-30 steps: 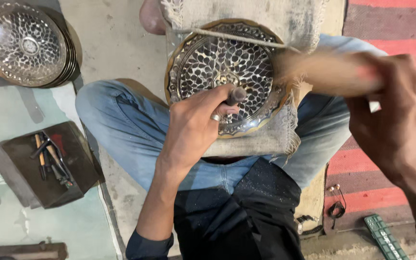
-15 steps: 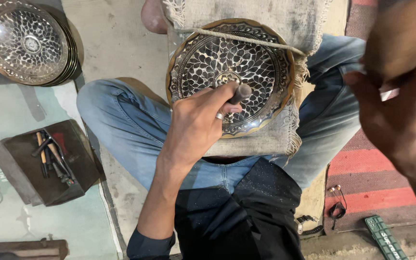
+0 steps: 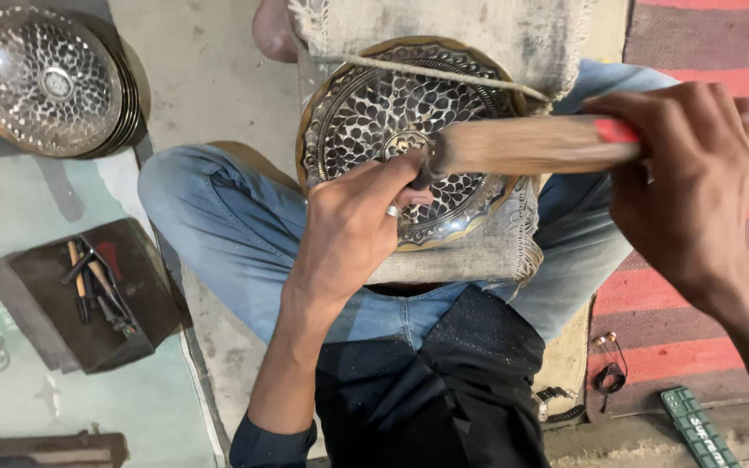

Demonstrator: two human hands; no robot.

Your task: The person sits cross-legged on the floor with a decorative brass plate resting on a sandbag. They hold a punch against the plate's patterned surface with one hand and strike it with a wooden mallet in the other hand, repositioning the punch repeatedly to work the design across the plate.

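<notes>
Engraved plate (image 3: 374, 121) on lap: left hand (image 3: 353, 225) pinches punch (image 3: 420, 173) upright on pattern; right hand (image 3: 687, 182), clamped round wooden mallet (image 3: 530, 143), should strike squarely, lightly.

The right hand (image 3: 687, 182) is back down now, after going up and off to the side. Its wooden hammer (image 3: 530, 146) lies across the patterned metal plate (image 3: 366, 113) again, its head just above the left hand (image 3: 353, 230).
</notes>
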